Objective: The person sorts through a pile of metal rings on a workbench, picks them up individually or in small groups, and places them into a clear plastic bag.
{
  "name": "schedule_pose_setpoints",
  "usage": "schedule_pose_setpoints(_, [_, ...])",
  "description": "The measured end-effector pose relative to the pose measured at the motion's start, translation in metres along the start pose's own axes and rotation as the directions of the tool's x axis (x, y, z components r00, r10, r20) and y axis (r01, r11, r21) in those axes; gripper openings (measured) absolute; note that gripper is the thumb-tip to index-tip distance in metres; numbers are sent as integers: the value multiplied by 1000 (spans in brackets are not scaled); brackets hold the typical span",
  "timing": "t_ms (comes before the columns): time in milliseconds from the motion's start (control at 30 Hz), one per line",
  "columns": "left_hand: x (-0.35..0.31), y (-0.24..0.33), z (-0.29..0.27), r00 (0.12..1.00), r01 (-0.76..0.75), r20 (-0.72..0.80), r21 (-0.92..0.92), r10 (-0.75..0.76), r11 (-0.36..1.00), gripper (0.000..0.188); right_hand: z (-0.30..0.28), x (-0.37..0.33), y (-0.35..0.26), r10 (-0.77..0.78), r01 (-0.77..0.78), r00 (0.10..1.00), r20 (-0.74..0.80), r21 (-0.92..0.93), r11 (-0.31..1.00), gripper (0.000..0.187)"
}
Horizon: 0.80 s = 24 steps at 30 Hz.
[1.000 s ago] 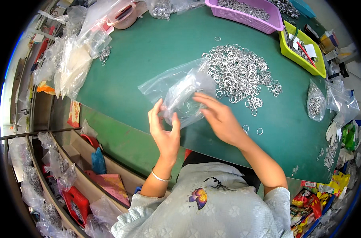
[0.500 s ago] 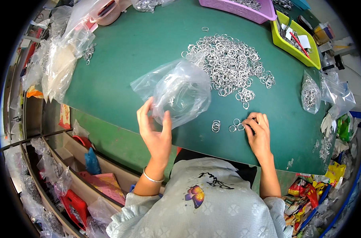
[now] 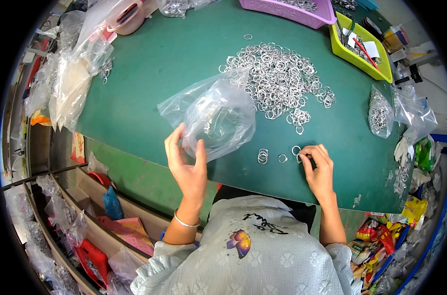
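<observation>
My left hand [image 3: 188, 169], thumb and fingers apart, is at the near left edge of a clear plastic bag [image 3: 228, 133] lying puffed up on the green table. A few silvery pieces show through the bag's film. My right hand [image 3: 319, 169] pinches a silver ring [image 3: 296, 149] between thumb and fingertips, low over the tabletop. Just left of it a single ring [image 3: 282, 158] lies flat. Further left stands a small overlapping row of rings [image 3: 262, 156]. Beyond the bag spreads a large heap of silver rings [image 3: 278, 81].
A purple basket [image 3: 294, 14] and a yellow-green basket [image 3: 363, 67] stand at the far right. A filled clear bag [image 3: 379, 114] sits near the right edge. Plastic bags [image 3: 68, 91] and a pink bowl [image 3: 127, 22] occupy the left. Below the table's left edge are open compartments [image 3: 88, 189].
The rings by my right hand have separated: one now lies alone on the table, another is in my fingertips. My left hand keeps its place by the bag. The whole view has shifted slightly.
</observation>
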<state>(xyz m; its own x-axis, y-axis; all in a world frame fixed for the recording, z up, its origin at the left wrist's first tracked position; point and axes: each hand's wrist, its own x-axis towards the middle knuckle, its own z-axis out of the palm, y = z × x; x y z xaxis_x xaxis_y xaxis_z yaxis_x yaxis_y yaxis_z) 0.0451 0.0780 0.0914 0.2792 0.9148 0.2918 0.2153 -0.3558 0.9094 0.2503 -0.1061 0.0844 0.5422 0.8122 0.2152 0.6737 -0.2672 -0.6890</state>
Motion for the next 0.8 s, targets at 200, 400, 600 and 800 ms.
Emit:
schedule_pose_setpoints(200, [0, -3, -2, 1000, -5, -1, 5, 5, 1000, 44, -1, 2, -10, 146, -162, 985, 90, 206, 965, 10])
schedule_pose_setpoints(400, [-1, 3, 3, 999, 9, 34, -10, -9, 1000, 45, 35, 46, -66, 5, -45, 996, 84, 469, 882, 9])
schedule_pose_setpoints(600, [-4, 6, 3, 999, 17, 34, 3, -17, 1000, 46, 44, 67, -90, -155, 150, 988, -17, 378, 914, 19])
schedule_pose_setpoints(800, [-6, 2, 2, 999, 25, -28, -36, -26, 999, 44, 7, 28, -31, -94, 96, 966, 239, 7, 995, 34])
